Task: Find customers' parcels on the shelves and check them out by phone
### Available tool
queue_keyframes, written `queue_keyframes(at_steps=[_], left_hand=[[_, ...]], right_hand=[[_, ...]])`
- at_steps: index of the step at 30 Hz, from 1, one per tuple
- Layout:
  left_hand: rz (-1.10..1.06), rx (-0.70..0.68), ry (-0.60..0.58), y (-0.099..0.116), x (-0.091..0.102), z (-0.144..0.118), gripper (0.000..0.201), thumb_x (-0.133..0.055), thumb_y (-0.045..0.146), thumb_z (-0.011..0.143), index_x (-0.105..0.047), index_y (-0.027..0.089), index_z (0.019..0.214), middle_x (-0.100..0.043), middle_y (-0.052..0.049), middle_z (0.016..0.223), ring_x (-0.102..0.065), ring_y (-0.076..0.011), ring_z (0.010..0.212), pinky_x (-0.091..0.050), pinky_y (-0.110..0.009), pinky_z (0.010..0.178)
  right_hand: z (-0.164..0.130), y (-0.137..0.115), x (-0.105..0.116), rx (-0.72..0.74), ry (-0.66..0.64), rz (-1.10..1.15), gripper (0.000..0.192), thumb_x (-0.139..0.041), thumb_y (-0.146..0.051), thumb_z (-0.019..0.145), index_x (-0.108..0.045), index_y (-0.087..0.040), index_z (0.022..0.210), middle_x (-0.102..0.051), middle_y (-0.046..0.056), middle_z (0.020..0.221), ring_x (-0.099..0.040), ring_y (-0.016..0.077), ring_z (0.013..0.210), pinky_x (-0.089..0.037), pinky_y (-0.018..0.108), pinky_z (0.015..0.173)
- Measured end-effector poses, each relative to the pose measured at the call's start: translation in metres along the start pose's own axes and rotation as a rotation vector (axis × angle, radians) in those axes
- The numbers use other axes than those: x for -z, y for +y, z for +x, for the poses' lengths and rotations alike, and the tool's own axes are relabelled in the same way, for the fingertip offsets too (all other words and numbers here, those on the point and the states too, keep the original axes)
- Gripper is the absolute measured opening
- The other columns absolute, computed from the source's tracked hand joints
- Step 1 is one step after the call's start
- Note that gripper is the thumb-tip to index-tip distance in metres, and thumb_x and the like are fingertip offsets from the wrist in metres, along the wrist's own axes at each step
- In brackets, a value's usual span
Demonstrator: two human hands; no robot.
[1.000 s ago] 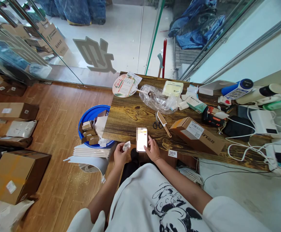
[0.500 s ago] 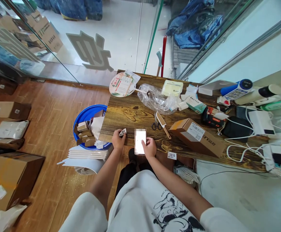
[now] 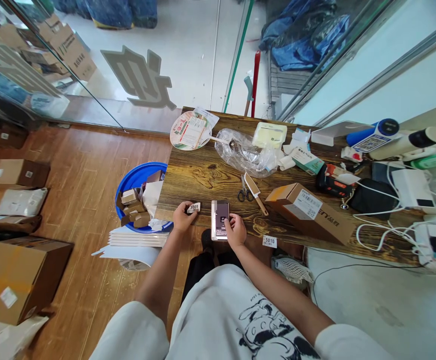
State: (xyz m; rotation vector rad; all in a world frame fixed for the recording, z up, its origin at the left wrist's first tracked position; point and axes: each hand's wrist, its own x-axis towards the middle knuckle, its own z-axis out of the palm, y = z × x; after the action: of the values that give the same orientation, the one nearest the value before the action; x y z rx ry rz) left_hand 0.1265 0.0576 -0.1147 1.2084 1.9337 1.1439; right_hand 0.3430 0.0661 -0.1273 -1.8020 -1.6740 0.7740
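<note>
Wood-grain table (image 3: 202, 175) by glass wall; left hand (image 3: 182, 217) pinching label (image 3: 193, 208), right hand (image 3: 235, 231) gripping phone (image 3: 220, 220).

Phone (image 3: 220, 226): rectangular, dark screen facing up, lying flat at the near edge of the wooden surface (image 3: 210, 177). Label (image 3: 193, 208): small white tag printed "5009", lying on the surface just left of the phone.

The one camera sits on my head, looking forward and steeply down past my chest onto the near edge of the counter (image 3: 202, 175), close over my hands, with the wooden floor (image 3: 90, 200) left and glass doors beyond.
</note>
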Motion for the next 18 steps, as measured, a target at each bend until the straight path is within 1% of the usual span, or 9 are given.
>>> queue_keyframes(at_steps=[5,10,15,18], left_hand=[[0.030,-0.028,-0.015,0.003,0.001,-0.002,0.012,-0.065,0.031,0.068,-0.061,0.021,0.076,-0.064,-0.001,0.075,-0.057,-0.0159,0.069,-0.043,-0.027,0.066],[0.060,-0.043,-0.012,0.002,0.001,-0.003,0.013,-0.063,0.034,0.070,-0.059,0.021,0.073,-0.063,0.000,0.071,-0.057,-0.0155,0.067,-0.042,-0.027,0.065],[0.062,-0.037,-0.036,0.001,0.002,0.000,0.014,-0.063,0.035,0.069,-0.059,0.021,0.072,-0.065,0.001,0.072,-0.057,-0.0152,0.067,-0.043,-0.027,0.065],[0.055,-0.033,-0.048,0.003,0.003,0.002,0.014,-0.062,0.034,0.069,-0.059,0.021,0.071,-0.065,0.001,0.070,-0.057,-0.0150,0.065,-0.044,-0.026,0.064]], right_hand=[[-0.001,0.004,0.006,0.080,-0.047,-0.025,0.032,-0.047,-0.037,0.082,-0.060,-0.017,0.102,-0.058,0.002,0.073,-0.051,0.0165,0.059,-0.044,0.031,0.063],[-0.003,0.009,0.014,0.198,-0.118,-0.060,0.036,-0.047,-0.035,0.083,-0.057,-0.016,0.111,-0.058,0.003,0.080,-0.052,0.0163,0.062,-0.047,0.032,0.067],[-0.006,0.011,0.020,0.311,-0.175,-0.085,0.046,-0.047,-0.036,0.083,-0.051,-0.015,0.124,-0.056,0.005,0.083,-0.054,0.0211,0.075,-0.048,0.036,0.074],[-0.007,0.012,0.022,0.353,-0.189,-0.098,0.048,-0.048,-0.035,0.083,-0.048,-0.016,0.127,-0.056,0.006,0.084,-0.055,0.0228,0.078,-0.049,0.038,0.076]])
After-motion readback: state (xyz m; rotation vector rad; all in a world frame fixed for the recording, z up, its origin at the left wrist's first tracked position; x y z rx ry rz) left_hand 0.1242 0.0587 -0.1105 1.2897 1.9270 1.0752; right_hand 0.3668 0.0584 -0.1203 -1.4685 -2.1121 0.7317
